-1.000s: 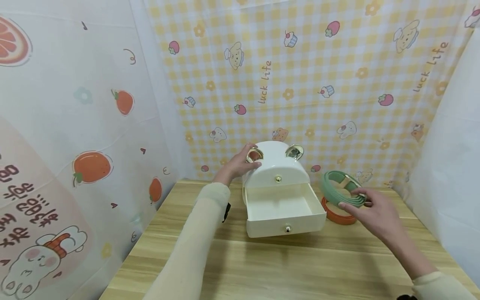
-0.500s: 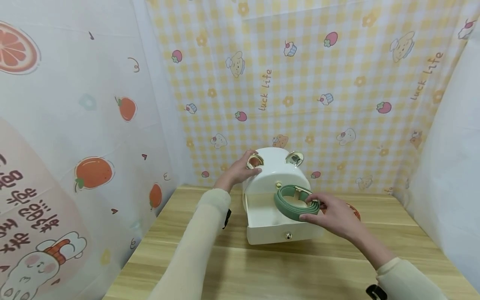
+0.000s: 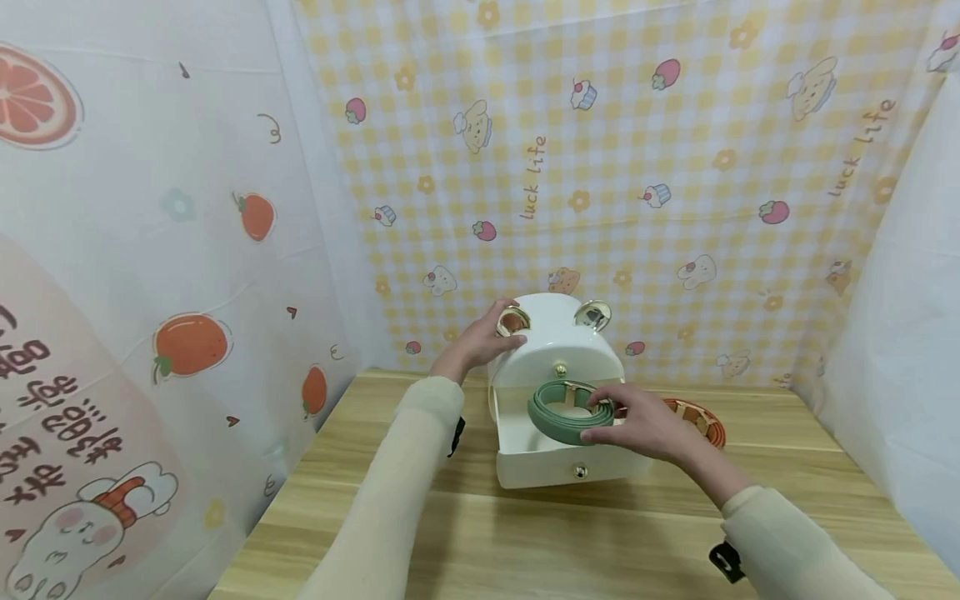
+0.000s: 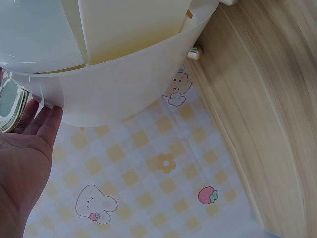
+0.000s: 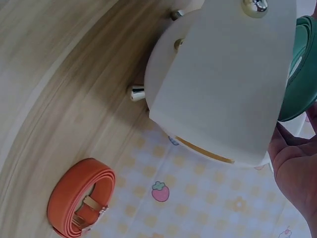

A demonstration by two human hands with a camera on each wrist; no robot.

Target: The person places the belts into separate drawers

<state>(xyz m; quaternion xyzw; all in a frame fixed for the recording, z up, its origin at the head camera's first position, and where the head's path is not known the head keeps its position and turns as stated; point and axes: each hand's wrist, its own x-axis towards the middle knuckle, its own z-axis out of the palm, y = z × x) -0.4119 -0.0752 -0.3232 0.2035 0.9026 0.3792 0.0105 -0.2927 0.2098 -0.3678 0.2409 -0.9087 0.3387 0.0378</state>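
A white bear-eared drawer box (image 3: 551,321) stands on the table with its upper drawer (image 3: 536,469) pulled out. My left hand (image 3: 480,340) holds the box by its left gold ear (image 3: 514,321), the thumb in front and the fingers behind. In the left wrist view, those fingers (image 4: 47,124) touch the box's side. Above the drawer, my right hand (image 3: 641,421) pinches a coiled green belt (image 3: 553,429) by its right side, near the gold buckle. The belt (image 5: 303,94) overlaps the drawer front in the right wrist view.
An orange coiled belt (image 5: 79,193) with a gold buckle lies on the wooden table (image 3: 525,542), right of the box. Behind the table hangs a yellow checked cloth (image 3: 577,250); white cloths flank both sides.
My right hand has carried the green belt left, from above the orange belt to over the open drawer, slightly lower by now. The left hand keeps its hold on the box.
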